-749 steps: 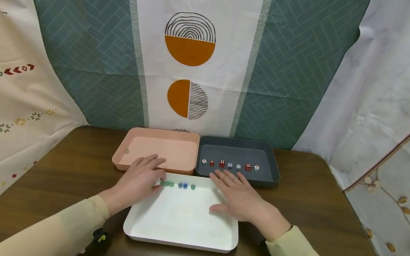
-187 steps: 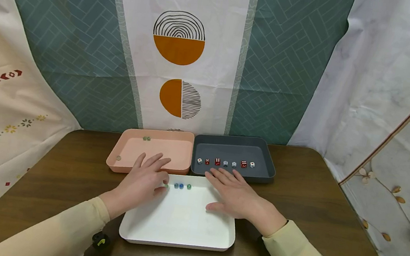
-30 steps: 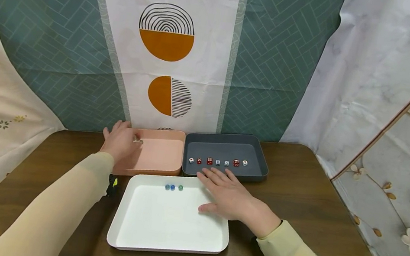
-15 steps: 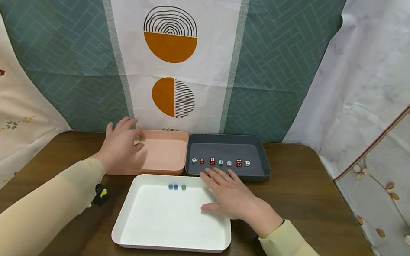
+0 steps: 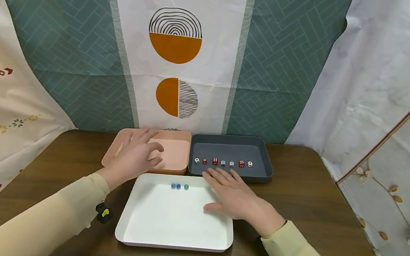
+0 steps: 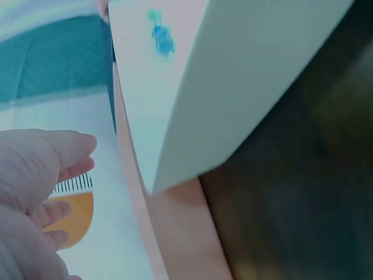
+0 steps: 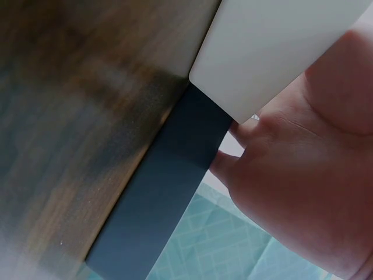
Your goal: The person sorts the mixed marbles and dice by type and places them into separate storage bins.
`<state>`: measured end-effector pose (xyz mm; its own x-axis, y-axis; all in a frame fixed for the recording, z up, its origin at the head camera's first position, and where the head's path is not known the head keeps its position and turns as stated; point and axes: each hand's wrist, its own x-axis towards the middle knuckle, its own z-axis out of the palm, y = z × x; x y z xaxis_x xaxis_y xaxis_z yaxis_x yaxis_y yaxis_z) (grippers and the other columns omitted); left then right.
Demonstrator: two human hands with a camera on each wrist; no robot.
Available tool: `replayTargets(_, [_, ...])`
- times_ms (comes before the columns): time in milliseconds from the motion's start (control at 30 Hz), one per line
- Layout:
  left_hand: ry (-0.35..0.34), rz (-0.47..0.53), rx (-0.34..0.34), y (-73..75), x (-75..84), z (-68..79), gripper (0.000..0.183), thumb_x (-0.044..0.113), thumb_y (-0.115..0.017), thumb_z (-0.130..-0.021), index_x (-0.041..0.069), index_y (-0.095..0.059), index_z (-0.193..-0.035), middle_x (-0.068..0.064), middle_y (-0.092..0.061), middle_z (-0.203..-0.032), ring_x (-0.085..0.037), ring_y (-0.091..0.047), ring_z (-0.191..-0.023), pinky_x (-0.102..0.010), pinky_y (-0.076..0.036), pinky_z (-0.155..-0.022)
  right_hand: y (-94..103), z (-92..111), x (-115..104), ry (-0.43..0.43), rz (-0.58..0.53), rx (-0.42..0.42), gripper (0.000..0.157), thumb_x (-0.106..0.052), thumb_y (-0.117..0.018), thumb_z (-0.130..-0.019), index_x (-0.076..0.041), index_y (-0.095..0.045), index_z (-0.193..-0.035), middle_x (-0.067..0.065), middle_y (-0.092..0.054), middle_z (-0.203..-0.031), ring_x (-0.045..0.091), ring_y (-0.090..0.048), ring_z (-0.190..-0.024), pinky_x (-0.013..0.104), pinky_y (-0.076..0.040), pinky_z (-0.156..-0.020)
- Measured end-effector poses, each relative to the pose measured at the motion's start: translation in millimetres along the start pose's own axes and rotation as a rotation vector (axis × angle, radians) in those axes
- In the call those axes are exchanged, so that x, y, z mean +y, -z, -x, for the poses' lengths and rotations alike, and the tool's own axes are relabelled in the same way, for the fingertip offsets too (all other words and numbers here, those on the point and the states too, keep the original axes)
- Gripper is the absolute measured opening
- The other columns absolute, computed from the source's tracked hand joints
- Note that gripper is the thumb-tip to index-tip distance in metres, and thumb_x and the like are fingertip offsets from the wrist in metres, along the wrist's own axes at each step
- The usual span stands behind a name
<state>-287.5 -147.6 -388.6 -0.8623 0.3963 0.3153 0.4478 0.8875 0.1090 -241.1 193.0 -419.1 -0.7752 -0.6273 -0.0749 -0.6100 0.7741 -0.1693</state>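
My left hand (image 5: 133,156) is over the pink tray (image 5: 175,152), fingers bent loosely, with a gap between thumb and index finger and nothing held. The left wrist view shows the same hand (image 6: 29,175) beside the trays. Just in front, the white tray (image 5: 176,220) has two blue marbles (image 5: 178,186) and a green marble (image 5: 186,187) in a row near its back wall. My right hand (image 5: 232,196) lies flat across that tray's back right corner, its fingertips close to the dark grey tray (image 5: 231,147). Whatever lies in the left part of the pink tray is hidden.
Inside the grey tray is a row of red dice (image 5: 241,163) and white dice (image 5: 197,160). All three trays stand close together on a brown wooden table (image 5: 304,203). A patterned cloth (image 5: 220,60) hangs right behind them.
Green marbles have gone from the white tray's left side since the oldest frame; some appeared in the pink tray. Lately my left hand came back from its rear left, fingers parting. The right hand stayed.
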Motion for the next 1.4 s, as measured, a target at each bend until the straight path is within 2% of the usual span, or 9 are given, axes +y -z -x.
replayTargets(67, [0.004, 0.045, -0.005, -2.5, 6.9, 3.0, 0.019, 0.020, -0.086, -0.099, 0.011, -0.083, -0.116, -0.026, -0.048, -0.166, -0.052, -0.034, -0.158, -0.081, -0.019, -0.122, -0.3, 0.0, 0.7, 0.001, 0.002, 0.002, 0.096, -0.061, -0.071, -0.104, -0.018, -0.027, -0.177, 0.008, -0.024, -0.183, 0.033, -0.019, -0.169, 0.060, -0.011, -0.134])
replayTargets(267, [-0.007, 0.062, -0.019, -7.9, 22.8, 14.6, 0.024, 0.023, -0.089, -0.097, 0.012, -0.084, -0.118, -0.025, -0.050, -0.165, -0.052, -0.033, -0.159, -0.080, -0.019, -0.123, -1.3, -0.1, 2.8, 0.000, 0.000, 0.007, 0.098, -0.062, -0.071, -0.103, -0.018, -0.026, -0.177, 0.007, -0.024, -0.183, 0.031, -0.019, -0.169, 0.061, -0.012, -0.134])
replayTargets(467, [-0.035, 0.059, -0.037, -13.2, 30.4, 24.8, 0.026, 0.023, -0.092, -0.094, 0.015, -0.084, -0.116, -0.022, -0.053, -0.164, -0.048, -0.034, -0.160, -0.080, -0.017, -0.123, -2.7, 0.9, 3.8, -0.001, -0.013, 0.014, 0.097, -0.061, -0.072, -0.103, -0.018, -0.028, -0.177, 0.006, -0.025, -0.182, 0.030, -0.020, -0.169, 0.060, -0.011, -0.134])
replayTargets(800, [-0.064, 0.041, -0.035, -22.1, 36.1, 34.1, 0.029, 0.027, -0.095, -0.091, 0.016, -0.084, -0.116, -0.020, -0.055, -0.163, -0.048, -0.039, -0.157, -0.080, -0.020, -0.123, -2.9, 0.3, 3.6, 0.002, -0.008, 0.013, 0.095, -0.060, -0.071, -0.103, -0.019, -0.028, -0.177, 0.006, -0.025, -0.182, 0.030, -0.019, -0.169, 0.060, -0.011, -0.134])
replayTargets(1033, [-0.102, 0.045, -0.005, -24.2, 38.1, 38.1, 0.031, 0.024, -0.095, -0.090, 0.017, -0.083, -0.118, -0.020, -0.054, -0.163, -0.047, -0.040, -0.157, -0.080, -0.022, -0.122, -0.6, 0.6, 2.5, 0.006, -0.007, 0.017, 0.095, -0.060, -0.072, -0.103, -0.018, -0.028, -0.177, 0.007, -0.026, -0.182, 0.031, -0.020, -0.169, 0.060, -0.012, -0.134])
replayTargets(1200, [-0.130, 0.066, 0.015, -25.6, 41.4, 38.8, 0.028, 0.023, -0.097, -0.088, 0.018, -0.082, -0.111, -0.021, -0.054, -0.163, -0.049, -0.040, -0.157, -0.080, -0.021, -0.123, -0.1, 0.5, 2.2, 0.006, 0.002, 0.018, 0.095, -0.061, -0.071, -0.103, -0.018, -0.028, -0.177, 0.008, -0.026, -0.182, 0.031, -0.021, -0.168, 0.060, -0.012, -0.134])
replayTargets(1400, [-0.150, 0.037, 0.007, -31.8, 41.4, 40.1, 0.025, 0.024, -0.098, -0.087, 0.020, -0.082, -0.106, -0.020, -0.057, -0.161, -0.049, -0.041, -0.156, -0.081, -0.024, -0.121, -0.8, 0.0, 1.5, 0.000, 0.001, 0.007, 0.095, -0.061, -0.071, -0.103, -0.018, -0.028, -0.177, 0.007, -0.026, -0.182, 0.031, -0.020, -0.169, 0.060, -0.012, -0.134])
